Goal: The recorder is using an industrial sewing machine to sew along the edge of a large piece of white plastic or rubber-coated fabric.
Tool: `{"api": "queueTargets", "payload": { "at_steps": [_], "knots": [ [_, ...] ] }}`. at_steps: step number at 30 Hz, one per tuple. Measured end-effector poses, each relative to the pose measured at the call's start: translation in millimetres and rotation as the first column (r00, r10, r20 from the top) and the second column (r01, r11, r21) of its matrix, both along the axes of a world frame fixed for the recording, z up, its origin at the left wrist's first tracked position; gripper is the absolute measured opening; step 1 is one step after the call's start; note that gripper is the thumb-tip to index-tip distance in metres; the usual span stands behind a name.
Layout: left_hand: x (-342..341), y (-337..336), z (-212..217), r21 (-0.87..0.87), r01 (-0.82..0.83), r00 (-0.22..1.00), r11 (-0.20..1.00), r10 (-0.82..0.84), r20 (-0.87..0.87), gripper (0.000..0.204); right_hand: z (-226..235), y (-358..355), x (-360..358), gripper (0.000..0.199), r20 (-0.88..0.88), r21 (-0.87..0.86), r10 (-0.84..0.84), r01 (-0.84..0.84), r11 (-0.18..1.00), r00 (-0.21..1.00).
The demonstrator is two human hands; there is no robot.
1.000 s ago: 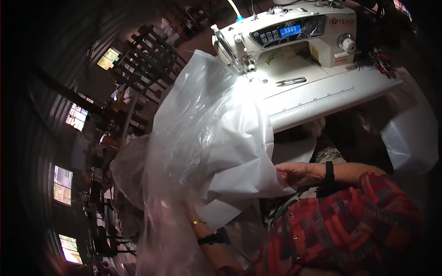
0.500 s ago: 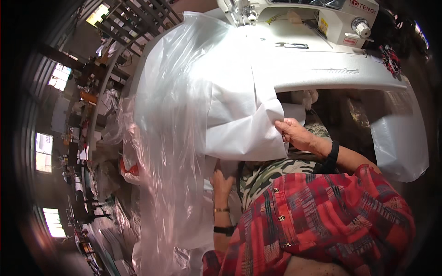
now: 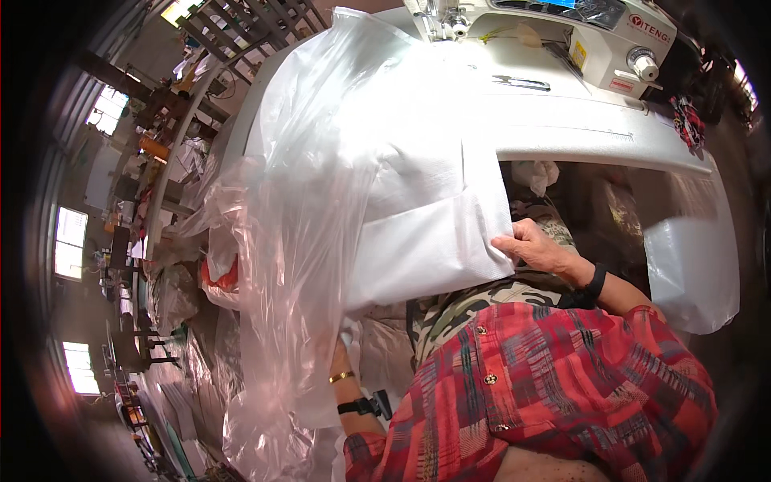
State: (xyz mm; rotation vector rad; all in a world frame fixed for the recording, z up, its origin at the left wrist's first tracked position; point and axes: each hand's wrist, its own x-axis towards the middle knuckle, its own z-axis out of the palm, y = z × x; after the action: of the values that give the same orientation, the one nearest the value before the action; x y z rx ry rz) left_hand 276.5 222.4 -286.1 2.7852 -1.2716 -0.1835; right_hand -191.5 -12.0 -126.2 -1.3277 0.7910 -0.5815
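Observation:
A white, finely textured sheet of fabric (image 3: 426, 249) drapes over the front of the sewing machine table, its near part folded. At the sheet's right edge my right hand (image 3: 536, 243) is closed, pinching the fabric between thumb and fingers. Along the sheet's left side hangs a long, crinkled clear plastic film (image 3: 297, 241). My left hand (image 3: 340, 353) is low on the left, beside the film and below the sheet's near edge; its fingers are hidden. At the top, the white sewing machine (image 3: 614, 48) has its needle area over the brightly lit far part of the sheet.
Small metal thread snips (image 3: 520, 83) lie on the white machine table (image 3: 586, 120). A clear plastic bag with white material (image 3: 691, 257) hangs at the right. Checked cloth (image 3: 688, 124) sits by the table's right end. Metal racks (image 3: 241, 28) and piled plastic stand to the left.
My left hand has moved left and down, its fingers now out of sight. My right hand still pinches the fabric, whose near part is spread flatter and wider.

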Motion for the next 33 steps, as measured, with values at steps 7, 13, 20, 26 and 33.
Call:
{"api": "queueTargets", "payload": {
  "at_steps": [7, 13, 20, 26, 33],
  "knots": [
    [48, 82, -7, -0.097, -0.179, 0.946, 0.979, 0.199, 0.257, 0.025, 12, 9, 7, 0.027, 0.182, 0.053, 0.205, -0.218, 0.975, 0.962],
    [59, 95, -36, -0.17, -0.159, 0.925, 0.973, 0.207, 0.319, 0.025, 12, 1, 13, 0.028, -0.354, 0.131, 0.301, -0.272, 0.953, 0.885],
    [34, 86, -9, -0.104, -0.119, 0.937, 0.988, 0.146, 0.316, 0.028, 7, 7, -4, 0.026, -0.015, 0.022, 0.418, -0.417, 0.908, 0.908],
    [21, 76, -3, -0.271, -0.016, 0.931, 0.963, 0.113, 0.348, 0.033, -24, -6, -3, 0.038, -0.408, -0.257, 0.174, -0.295, 0.92, 0.897],
    [11, 80, 0, -0.071, -0.222, 0.964, 0.972, 0.23, 0.133, 0.034, -30, -8, -14, 0.046, -0.378, -0.181, 0.233, -0.318, 0.931, 0.896]
  ]
}}
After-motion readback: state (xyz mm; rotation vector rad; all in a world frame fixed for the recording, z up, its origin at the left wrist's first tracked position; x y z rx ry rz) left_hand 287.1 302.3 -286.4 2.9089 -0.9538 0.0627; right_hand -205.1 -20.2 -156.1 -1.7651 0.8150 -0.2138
